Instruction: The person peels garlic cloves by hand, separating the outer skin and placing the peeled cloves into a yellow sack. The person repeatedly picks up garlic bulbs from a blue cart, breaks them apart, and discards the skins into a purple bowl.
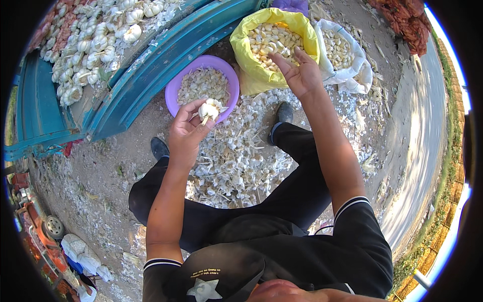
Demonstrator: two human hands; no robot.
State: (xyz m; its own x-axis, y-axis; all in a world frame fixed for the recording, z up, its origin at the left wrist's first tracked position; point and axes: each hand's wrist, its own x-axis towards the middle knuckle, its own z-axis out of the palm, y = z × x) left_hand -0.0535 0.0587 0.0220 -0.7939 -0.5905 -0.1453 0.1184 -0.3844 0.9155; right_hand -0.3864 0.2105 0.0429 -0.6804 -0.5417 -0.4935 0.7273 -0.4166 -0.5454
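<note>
My left hand (188, 130) grips a partly broken garlic bulb (209, 109), its stalk pointing down towards me. Right below it is a purple plastic basin (170, 94) with small garlic cloves (202, 83) in it. Over the near right rim of a yellow woven sack (247, 81), my right hand (301, 73) is spread palm up, with nothing seen in it. Larger peeled-looking cloves (271, 37) fill that sack. Beside it on the right stands a white woven sack (341, 73), also full of cloves.
Whole garlic bulbs (92, 41) are heaped on a blue metal truck bed (151, 71) at the upper left. Garlic skins and stalks (237, 170) cover the ground between my feet. Red mesh bags (405, 22) lie at the upper right, near a paved road (419, 151). An orange vehicle (45, 241) stands lower left.
</note>
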